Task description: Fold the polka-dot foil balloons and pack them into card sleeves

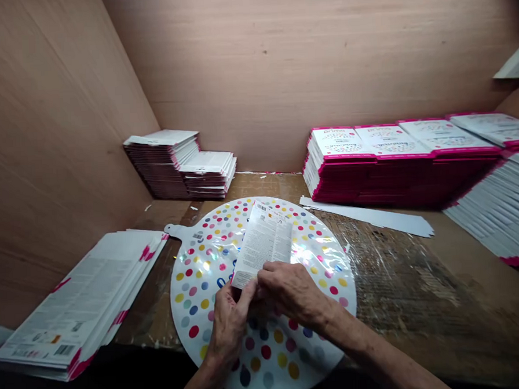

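A flat, round foil balloon (191,314) with coloured dots on white lies on the worktop, its tail pointing left. Over its middle, a white printed carton (266,237) with small text and a barcode is tilted away from me. My left hand (233,312) grips the carton's lower left corner, thumb on top. At the lower edge, my right hand (293,288) has its fingers curled closed against the carton. What lies under the right fingertips is hidden.
Flattened cartons (69,303) are stacked at the left edge, more stacks (166,164) at the back left. Long rows of pink and white cartons (396,152) stand at the back right, with a white card strip (369,215) before them. Wooden panels (257,72) enclose the back and left.
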Motion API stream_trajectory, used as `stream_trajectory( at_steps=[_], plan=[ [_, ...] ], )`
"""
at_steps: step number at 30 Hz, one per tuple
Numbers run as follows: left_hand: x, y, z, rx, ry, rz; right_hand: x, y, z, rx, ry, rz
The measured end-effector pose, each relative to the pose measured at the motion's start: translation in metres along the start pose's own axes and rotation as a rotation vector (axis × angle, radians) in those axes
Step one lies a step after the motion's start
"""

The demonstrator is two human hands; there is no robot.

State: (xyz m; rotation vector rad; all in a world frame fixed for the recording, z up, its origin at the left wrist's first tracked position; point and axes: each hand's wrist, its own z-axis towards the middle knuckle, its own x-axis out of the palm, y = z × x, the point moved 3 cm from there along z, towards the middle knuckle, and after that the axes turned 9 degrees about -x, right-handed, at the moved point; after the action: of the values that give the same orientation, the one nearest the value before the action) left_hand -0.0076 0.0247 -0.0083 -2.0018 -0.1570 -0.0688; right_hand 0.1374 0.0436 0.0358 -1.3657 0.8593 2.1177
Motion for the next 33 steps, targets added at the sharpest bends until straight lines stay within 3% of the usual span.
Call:
stream_trajectory(
  at_steps=[3,4,7,10,13,15,18,21,22,24,26,30,33],
  plan=[
    [-0.02,-0.033,0.025,0.053,-0.034,-0.071,0.003,0.0,-0.009,0.002,-0.274,0.282],
    [-0.027,-0.049,0.038,0.084,-0.034,-0.092,0.01,0.003,-0.016,-0.009,-0.312,0.375],
    [-0.042,-0.106,0.091,0.119,-0.01,-0.14,0.048,0.013,-0.036,-0.084,-0.139,0.552],
    [-0.054,-0.166,0.151,0.135,-0.116,-0.107,0.08,0.009,-0.036,-0.094,0.005,0.558],
    [-0.06,-0.211,0.198,0.168,-0.213,-0.054,0.087,-0.005,-0.027,-0.067,0.066,0.541],
    [-0.066,-0.221,0.212,0.181,-0.282,0.02,0.078,-0.012,-0.03,-0.026,0.114,0.51],
    [-0.082,-0.195,0.191,0.19,-0.382,0.206,0.052,-0.012,-0.048,0.021,0.152,0.467],
    [-0.102,-0.135,0.128,0.19,-0.476,0.543,0.028,-0.005,-0.037,0.048,0.158,0.464],
    [-0.108,-0.115,0.104,0.172,-0.534,0.659,0.024,-0.003,-0.019,0.06,0.154,0.449],
    [-0.116,-0.079,0.062,0.06,-0.627,1.193,0.025,0.003,0.034,0.11,0.166,0.287],
    [-0.122,-0.058,0.036,-0.043,-0.655,1.45,0.036,0.014,0.097,0.135,0.223,0.073],
    [-0.118,-0.049,0.026,-0.115,-0.549,1.452,0.069,0.047,0.197,0.168,0.335,-0.047],
    [-0.105,-0.046,0.026,-0.09,-0.467,1.336,0.084,0.069,0.225,0.193,0.364,-0.047]
  ],
)
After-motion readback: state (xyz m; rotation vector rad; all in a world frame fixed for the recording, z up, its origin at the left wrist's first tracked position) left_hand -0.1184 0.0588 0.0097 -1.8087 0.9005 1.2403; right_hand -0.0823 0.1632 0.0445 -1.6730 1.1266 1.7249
